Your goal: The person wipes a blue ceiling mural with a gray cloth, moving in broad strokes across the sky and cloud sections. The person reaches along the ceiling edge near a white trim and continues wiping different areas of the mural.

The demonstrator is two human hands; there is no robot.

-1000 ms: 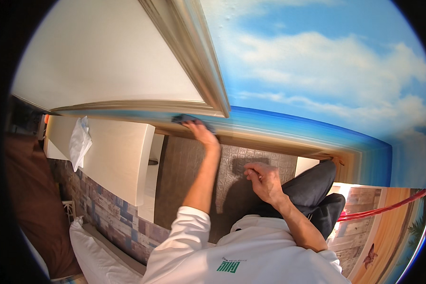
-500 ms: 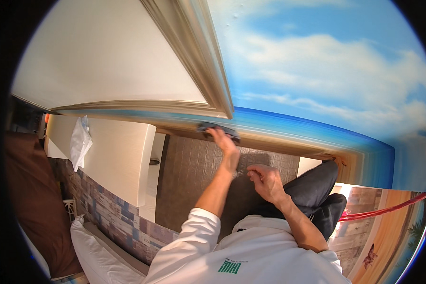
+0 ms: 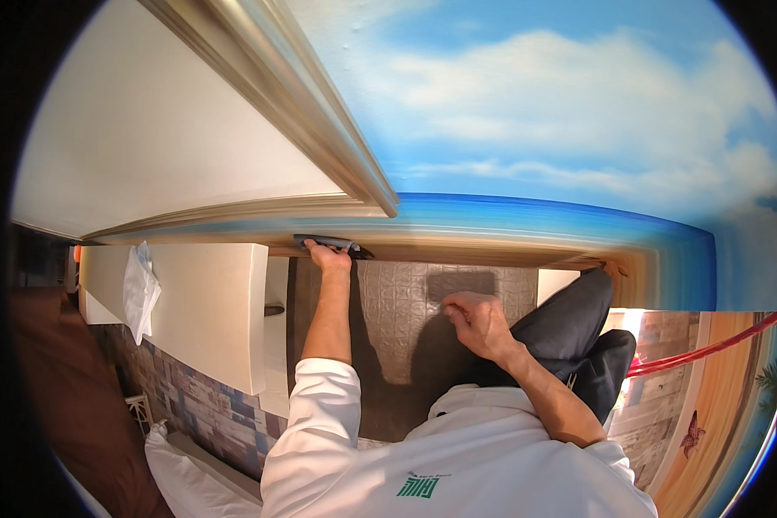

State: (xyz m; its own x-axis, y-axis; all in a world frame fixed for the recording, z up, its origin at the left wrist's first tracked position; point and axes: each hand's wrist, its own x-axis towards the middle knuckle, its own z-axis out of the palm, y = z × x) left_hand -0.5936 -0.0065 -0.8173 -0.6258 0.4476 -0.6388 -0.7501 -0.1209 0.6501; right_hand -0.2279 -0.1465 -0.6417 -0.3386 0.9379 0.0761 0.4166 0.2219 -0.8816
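My left hand (image 3: pixel 330 255) is closed around what looks like a folded dark grey cloth (image 3: pixel 321 239). It presses the cloth against the sandy lower band of the beach mural wall (image 3: pixel 475 237), below the corner of a moulded gold-beige frame (image 3: pixel 319 138). My right hand (image 3: pixel 477 324) hovers in front of my body, near my bent knee, with its fingers curled in. Whether anything small is inside those fingers is hidden. It is apart from the wall.
A pale cabinet (image 3: pixel 198 311) stands left of my left arm, with a crumpled white tissue (image 3: pixel 140 289) on it. Below lies the grey-brown textured floor (image 3: pixel 397 319). A brown cover (image 3: pixel 69 406) and white pillow (image 3: pixel 194 475) are lower left; a red tube (image 3: pixel 708 345) curves at right.
My left hand has slid the cloth leftward along the wall, away from the right hand. The right hand stays curled at nearly the same place. The view has shifted a little.
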